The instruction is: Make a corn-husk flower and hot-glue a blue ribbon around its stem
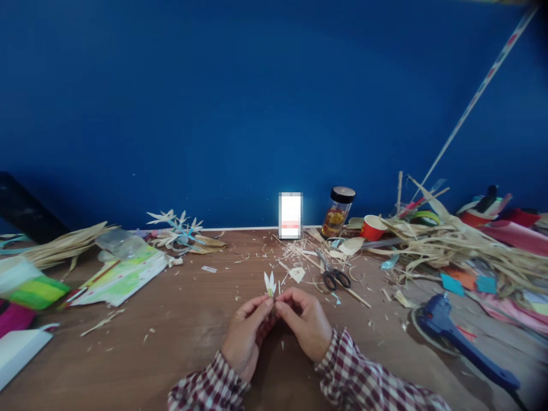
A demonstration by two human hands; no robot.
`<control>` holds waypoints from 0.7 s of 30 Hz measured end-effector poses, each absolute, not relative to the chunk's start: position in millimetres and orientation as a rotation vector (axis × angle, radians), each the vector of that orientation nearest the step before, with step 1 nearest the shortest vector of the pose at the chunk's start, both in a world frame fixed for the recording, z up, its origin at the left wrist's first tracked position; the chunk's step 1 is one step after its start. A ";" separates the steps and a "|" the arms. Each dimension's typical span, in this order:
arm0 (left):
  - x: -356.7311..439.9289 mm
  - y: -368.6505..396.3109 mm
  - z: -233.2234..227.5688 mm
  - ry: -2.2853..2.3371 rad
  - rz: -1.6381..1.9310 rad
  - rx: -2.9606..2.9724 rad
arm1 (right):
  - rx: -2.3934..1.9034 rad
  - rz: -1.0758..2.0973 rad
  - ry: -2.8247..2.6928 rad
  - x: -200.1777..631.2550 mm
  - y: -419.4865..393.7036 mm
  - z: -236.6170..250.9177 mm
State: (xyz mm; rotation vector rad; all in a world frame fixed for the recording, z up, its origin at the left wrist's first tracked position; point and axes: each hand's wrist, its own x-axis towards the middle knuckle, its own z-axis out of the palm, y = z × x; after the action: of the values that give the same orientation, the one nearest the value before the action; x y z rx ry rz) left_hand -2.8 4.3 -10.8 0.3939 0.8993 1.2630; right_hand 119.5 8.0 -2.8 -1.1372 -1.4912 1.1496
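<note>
A small pale flower with pointed petals [269,282] stands up between my two hands, over the near middle of the table. My left hand [247,331] pinches its base between thumb and forefinger. My right hand [306,322] has its thumb and fingertips closed at the same base, touching or almost touching the left fingertips. What the right fingers grip is too small to make out. Just beyond the hands lie black-handled scissors [336,278] among scraps of dried husk [297,274]. Similar pale flowers on blue-wrapped stems [182,227] lie at the back left.
A blue glue gun [464,339] rests at the right, near a heap of dried husk strips [445,245]. A lidded jar [338,212] and red paper cup [372,227] stand at the back. A colourful booklet [124,278] lies left. The blue wall [240,114] bounds the table.
</note>
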 end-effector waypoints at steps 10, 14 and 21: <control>-2.4 4.5 -12.0 0.913 1.268 0.378 | -1.167 1.122 -1.523 119.1 7.3 1.6; -2.7 4.5 -12.1 0.901 1.265 0.384 | -1.183 1.101 -1.519 118.2 7.1 2.1; -2.4 1.4 -7.9 0.887 1.245 0.393 | -1.166 1.140 -1.501 118.1 5.8 -0.3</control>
State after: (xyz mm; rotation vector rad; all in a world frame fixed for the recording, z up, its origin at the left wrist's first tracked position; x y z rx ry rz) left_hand -2.4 1.4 -7.9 0.3933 0.8873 1.2446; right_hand 118.1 5.8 -0.3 -1.1660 -1.5006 1.1396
